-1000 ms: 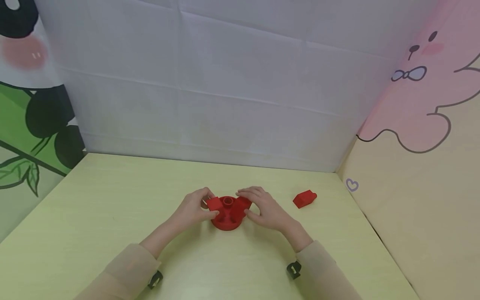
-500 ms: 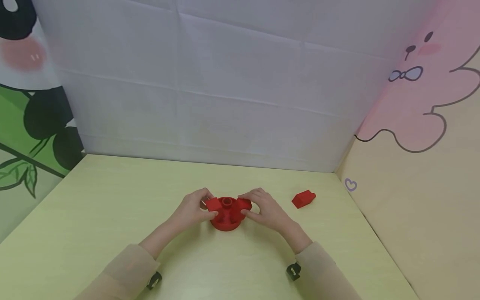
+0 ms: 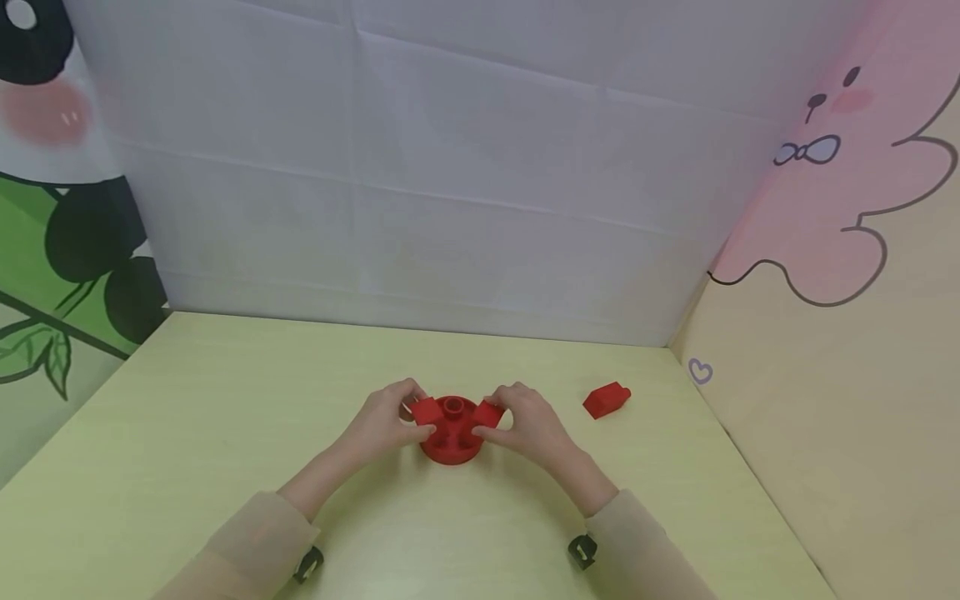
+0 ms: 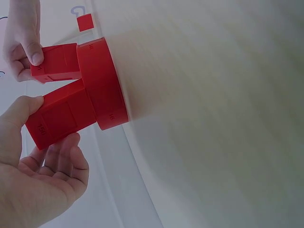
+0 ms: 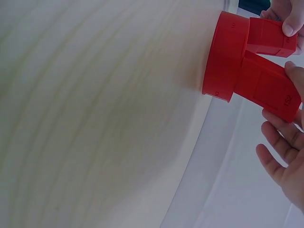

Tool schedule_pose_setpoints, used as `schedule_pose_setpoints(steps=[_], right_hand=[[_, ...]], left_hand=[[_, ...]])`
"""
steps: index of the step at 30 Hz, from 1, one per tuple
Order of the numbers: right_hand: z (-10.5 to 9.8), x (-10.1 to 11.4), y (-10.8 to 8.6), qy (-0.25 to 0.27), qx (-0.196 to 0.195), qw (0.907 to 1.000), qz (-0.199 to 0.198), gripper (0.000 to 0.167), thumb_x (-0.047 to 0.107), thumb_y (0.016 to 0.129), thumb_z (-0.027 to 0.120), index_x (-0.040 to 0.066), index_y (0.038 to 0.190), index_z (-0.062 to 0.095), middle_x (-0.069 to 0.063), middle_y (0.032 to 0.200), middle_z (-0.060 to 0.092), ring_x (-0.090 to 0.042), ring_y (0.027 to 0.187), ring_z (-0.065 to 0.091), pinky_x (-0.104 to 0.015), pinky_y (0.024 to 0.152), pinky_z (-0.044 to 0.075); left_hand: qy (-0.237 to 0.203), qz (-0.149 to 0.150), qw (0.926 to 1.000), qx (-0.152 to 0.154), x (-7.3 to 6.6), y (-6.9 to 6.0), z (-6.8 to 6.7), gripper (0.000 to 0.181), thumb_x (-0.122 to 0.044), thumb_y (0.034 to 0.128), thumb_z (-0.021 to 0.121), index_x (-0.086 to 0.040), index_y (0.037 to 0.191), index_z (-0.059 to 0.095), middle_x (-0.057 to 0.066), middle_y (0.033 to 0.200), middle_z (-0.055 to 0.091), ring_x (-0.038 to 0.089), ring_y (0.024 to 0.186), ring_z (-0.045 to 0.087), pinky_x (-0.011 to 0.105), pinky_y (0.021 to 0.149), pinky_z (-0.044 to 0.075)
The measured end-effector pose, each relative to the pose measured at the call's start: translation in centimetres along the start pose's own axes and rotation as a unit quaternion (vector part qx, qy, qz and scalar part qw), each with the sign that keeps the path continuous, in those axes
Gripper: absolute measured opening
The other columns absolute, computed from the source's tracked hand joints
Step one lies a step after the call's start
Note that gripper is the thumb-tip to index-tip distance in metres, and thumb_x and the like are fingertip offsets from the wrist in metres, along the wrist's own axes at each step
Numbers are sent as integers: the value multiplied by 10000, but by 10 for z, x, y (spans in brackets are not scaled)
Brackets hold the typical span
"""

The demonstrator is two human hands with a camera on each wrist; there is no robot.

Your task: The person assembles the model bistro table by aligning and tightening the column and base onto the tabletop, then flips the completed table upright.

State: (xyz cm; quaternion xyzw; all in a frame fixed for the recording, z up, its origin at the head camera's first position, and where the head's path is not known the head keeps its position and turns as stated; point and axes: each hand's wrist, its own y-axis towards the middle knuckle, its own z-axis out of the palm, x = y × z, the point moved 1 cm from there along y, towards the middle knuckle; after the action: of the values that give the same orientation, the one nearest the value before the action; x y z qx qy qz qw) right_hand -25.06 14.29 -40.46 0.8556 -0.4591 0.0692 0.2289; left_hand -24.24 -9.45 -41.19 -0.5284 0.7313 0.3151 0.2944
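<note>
A red round base (image 3: 452, 456) with a raised ring at its centre stands on the table between both hands. My left hand (image 3: 384, 419) pinches a red block (image 3: 427, 410) marked 150, thumb on one side and fingers on the other. That block (image 4: 61, 116) leans outward, its lower end against the top of the base (image 4: 103, 85). On the opposite side my right hand (image 3: 531, 423) pinches a second red block (image 3: 489, 413), marked 152 in the right wrist view. This block (image 5: 268, 89) also slants outward from the base. The sockets at their lower ends are hidden.
Another red block (image 3: 606, 401) with a rounded knob lies on its side to the right. The pale table (image 3: 247, 400) meets a white sheet (image 3: 480, 208) at the back. Panels with cartoon drawings (image 3: 840, 217) stand at both sides.
The right-hand block has tilted outward to the right, away from the base's centre, and the right thumb has shifted left on it. The left hand and its block stay nearly still.
</note>
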Motion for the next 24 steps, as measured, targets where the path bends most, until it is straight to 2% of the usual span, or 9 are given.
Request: schedule_pose_setpoints(steps=[5, 9, 13, 16, 20, 24], right_hand=[[2, 1, -1, -185, 37, 9997, 125, 387, 403, 772, 761, 159, 1047, 643, 102, 841, 585, -72, 797, 514, -203, 657, 463], [0, 0, -2, -215, 191, 9996, 7, 489, 433, 779, 744, 167, 1168, 617, 82, 943, 619, -105, 866, 552, -244, 708, 486], [-6, -4, -4, -182, 538, 9962, -665, 558, 370, 808, 731, 178, 1299, 549, 72, 1169, 612, -119, 1053, 541, -319, 853, 486], [-11, -7, -5, -228, 651, 9893, -1286, 533, 270, 829, 721, 168, 1319, 535, 50, 1291, 564, -131, 1164, 497, -362, 936, 457], [-14, -11, -4, -340, 478, 9826, -1761, 488, 195, 826, 729, 157, 1286, 570, 35, 1294, 569, -143, 1174, 495, -357, 930, 457], [-14, -13, -3, -397, 306, 9801, -1922, 454, 197, 819, 739, 158, 1249, 599, 42, 1243, 601, -136, 1134, 519, -343, 899, 463]], left_hand=[[-20, -3, 10000, -2, 0, -1, 0, 327, -148, 737, 795, -113, 979, 578, -20, 869, 613, 178, 794, 577, 250, 626, 500], [-11, -22, 10000, -14, 0, 0, 1, 332, -148, 737, 796, -110, 984, 577, -17, 870, 614, 183, 799, 578, 250, 625, 501], [-58, -74, 10000, 1, -1, 0, 0, 335, -143, 737, 795, -107, 988, 577, -11, 877, 614, 191, 804, 581, 254, 625, 506], [-81, -115, 9999, 24, -1, 0, 0, 335, -141, 739, 794, -106, 991, 576, -7, 881, 612, 186, 802, 579, 256, 626, 509], [-80, -167, 9998, 44, -1, 0, 0, 335, -144, 740, 794, -106, 992, 576, -5, 880, 609, 175, 797, 571, 255, 624, 509], [-104, -168, 9998, 31, -1, 0, 0, 334, -139, 741, 794, -108, 992, 576, -7, 887, 610, 180, 802, 574, 256, 627, 511]])
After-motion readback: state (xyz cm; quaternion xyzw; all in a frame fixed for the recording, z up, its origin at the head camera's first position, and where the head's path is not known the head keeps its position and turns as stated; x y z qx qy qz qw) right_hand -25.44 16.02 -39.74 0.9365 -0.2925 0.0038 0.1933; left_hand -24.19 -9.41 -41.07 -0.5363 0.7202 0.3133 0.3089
